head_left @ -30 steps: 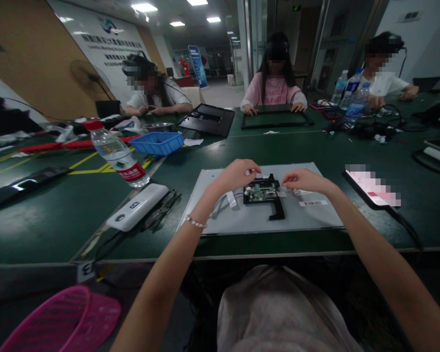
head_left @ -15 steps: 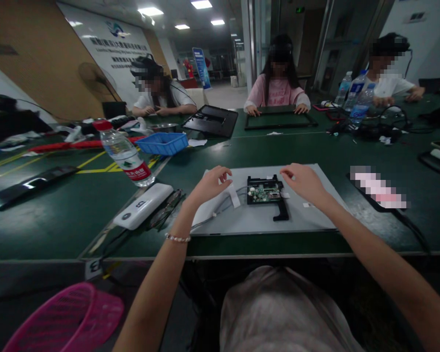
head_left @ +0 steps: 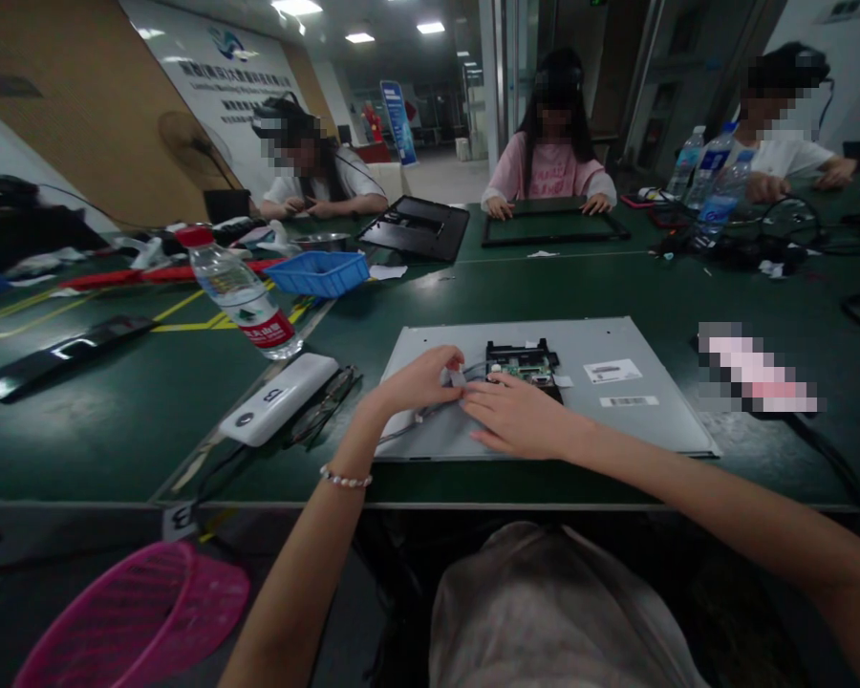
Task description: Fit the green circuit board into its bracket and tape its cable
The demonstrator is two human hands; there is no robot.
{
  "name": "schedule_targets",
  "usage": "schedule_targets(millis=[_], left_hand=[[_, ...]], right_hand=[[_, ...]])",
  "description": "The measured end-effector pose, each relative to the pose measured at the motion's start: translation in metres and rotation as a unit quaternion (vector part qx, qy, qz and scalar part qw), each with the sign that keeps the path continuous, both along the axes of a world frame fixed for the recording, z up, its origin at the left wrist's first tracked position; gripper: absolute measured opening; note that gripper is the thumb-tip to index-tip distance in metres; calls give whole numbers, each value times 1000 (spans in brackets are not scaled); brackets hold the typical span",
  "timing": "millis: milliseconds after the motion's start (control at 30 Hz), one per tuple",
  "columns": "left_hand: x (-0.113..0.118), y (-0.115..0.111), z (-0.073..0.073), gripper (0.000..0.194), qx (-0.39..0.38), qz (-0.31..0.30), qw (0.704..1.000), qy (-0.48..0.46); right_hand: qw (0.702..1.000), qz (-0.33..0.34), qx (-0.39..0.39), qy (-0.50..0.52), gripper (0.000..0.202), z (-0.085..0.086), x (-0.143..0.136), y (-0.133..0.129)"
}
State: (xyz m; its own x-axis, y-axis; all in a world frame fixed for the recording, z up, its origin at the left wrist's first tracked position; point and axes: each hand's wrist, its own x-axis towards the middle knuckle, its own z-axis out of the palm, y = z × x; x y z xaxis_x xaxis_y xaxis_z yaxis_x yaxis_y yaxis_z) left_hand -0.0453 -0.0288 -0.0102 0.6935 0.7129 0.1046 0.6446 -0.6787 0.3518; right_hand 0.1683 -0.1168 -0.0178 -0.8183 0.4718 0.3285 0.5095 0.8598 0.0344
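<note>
A flat grey panel (head_left: 588, 336) lies on the table before me, with white labels on its right part. On its middle sits a black bracket (head_left: 522, 352) carrying a green circuit board (head_left: 523, 366), partly covered by my right hand. Grey cables (head_left: 437, 412) run from the board toward the panel's lower left. My left hand (head_left: 421, 384) is closed at these cables, thumb and fingers around a small white strip (head_left: 458, 379). Reaching across from the right, my right hand (head_left: 522, 417) has its fingers stretched out flat, their tips beside the strip and my left thumb.
Left of the panel are a white power bank (head_left: 281, 399), eyeglasses (head_left: 326, 406), a water bottle (head_left: 250, 304) and a blue tray (head_left: 319, 274). A phone (head_left: 756, 373) lies to the right. Across the table, a person's hands rest on a black frame (head_left: 555, 239). A pink basket (head_left: 207, 602) stands below.
My right hand has moved left from the board's far right corner to the white strip. My left hand has shifted slightly down and right and closed around the strip.
</note>
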Motion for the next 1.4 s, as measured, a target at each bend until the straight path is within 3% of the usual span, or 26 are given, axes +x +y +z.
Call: schedule_targets(millis=[433,667,800,933,1033,1133,1267,1400], left_hand=[[-2,-2,4,24,-12,32,999,-8],[-5,0,0,42,-34,41,998,-15],[-2,0,1,40,-23,36,999,-24],[1,1,4,28,11,75,995,-69],[-2,5,2,31,50,107,988,-95],[-6,11,-3,33,57,113,987,-97],[-9,16,-7,25,3,91,992,-86],[-7,18,-3,25,-17,97,990,-100]], right_hand=[[999,-10,-41,4,41,-4,-5,-4],[998,-12,-55,26,40,-11,-5,-4],[997,-5,-55,45,35,-6,-2,-8],[989,-50,-35,132,36,15,24,-1],[956,-202,-55,205,37,27,64,18],[925,-312,-126,176,32,26,107,39],[897,-348,-234,142,25,13,142,54],[884,-333,-301,134,23,9,141,56]])
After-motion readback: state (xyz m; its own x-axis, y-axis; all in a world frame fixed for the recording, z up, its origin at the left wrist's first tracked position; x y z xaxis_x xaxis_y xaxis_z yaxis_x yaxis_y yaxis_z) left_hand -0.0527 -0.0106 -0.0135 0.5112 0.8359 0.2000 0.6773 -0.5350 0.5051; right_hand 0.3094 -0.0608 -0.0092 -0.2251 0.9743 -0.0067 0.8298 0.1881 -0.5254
